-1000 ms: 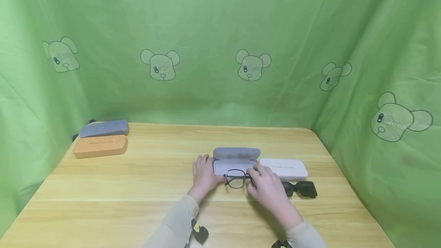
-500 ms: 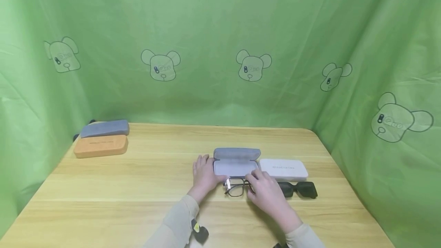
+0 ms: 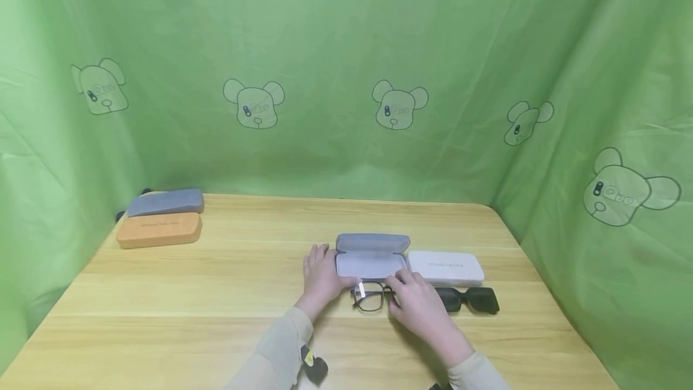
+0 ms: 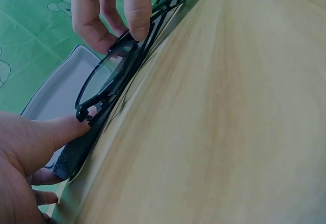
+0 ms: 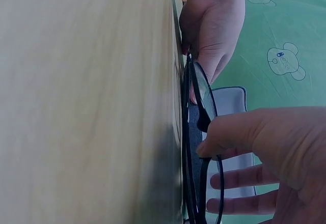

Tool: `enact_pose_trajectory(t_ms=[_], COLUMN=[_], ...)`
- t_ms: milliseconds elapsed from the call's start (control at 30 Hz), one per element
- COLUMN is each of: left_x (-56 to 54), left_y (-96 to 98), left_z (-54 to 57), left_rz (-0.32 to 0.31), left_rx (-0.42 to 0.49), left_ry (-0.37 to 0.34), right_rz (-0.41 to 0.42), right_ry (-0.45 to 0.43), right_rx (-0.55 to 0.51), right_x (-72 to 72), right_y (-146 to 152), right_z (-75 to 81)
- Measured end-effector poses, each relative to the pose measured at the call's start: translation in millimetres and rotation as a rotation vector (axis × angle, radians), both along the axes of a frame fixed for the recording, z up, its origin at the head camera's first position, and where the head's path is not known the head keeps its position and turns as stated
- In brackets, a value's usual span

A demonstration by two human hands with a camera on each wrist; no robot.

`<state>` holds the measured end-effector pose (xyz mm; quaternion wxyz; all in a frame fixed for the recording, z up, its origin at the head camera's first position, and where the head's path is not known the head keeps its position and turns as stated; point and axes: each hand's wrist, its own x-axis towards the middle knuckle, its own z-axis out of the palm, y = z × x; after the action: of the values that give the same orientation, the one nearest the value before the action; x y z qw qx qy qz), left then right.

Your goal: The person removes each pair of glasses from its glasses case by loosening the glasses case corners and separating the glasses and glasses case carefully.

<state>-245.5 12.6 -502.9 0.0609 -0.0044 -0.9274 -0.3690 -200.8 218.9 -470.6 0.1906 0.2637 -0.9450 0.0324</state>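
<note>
A grey glasses case (image 3: 370, 265) stands with its lid raised, its pale lining showing. My left hand (image 3: 321, 275) holds the case's left end, thumb along the front and fingers at the side. Black-rimmed eyeglasses (image 3: 370, 297) are upright just in front of the case, low over the tabletop. Between thumb and fingers, my right hand (image 3: 415, 301) pinches their frame near the middle and covers the right lens in the head view. Seen from the left wrist, the left thumb (image 4: 66, 130) meets the near end of the eyeglasses' frame (image 4: 81, 113).
To the right of the grey case lies a closed white glasses case (image 3: 445, 267). Black sunglasses (image 3: 480, 300) rest in front of it, partly behind the right hand. An orange case (image 3: 159, 230) and a blue-grey case (image 3: 166, 201) sit at the table's far left corner.
The right hand has brought the eyeglasses down and toward me, from overlapping the case's front to just before it. Over the last half second they hardly moved. The left hand stayed put.
</note>
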Motion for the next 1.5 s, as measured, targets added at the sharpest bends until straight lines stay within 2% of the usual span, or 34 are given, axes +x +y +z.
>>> enact_pose_trajectory(t_ms=[200, 900, 1500], left_x=[-0.2, 0.8, -0.6], left_y=[0.2, -0.7, 0.2], left_z=[0.3, -0.1, -0.9], left_rz=[0.001, 0.007, 0.000], left_rx=[-0.004, -0.003, -0.012], left_ry=[-0.002, 0.006, -0.004], right_rz=[-0.013, 0.011, 0.003], right_ry=[-0.022, -0.001, 0.000], right_rx=[-0.009, 0.009, 0.032], right_x=[-0.9, -2.1, -4.1], right_y=[-0.3, 0.4, 2.8], right_z=[-0.8, -0.6, 6.9])
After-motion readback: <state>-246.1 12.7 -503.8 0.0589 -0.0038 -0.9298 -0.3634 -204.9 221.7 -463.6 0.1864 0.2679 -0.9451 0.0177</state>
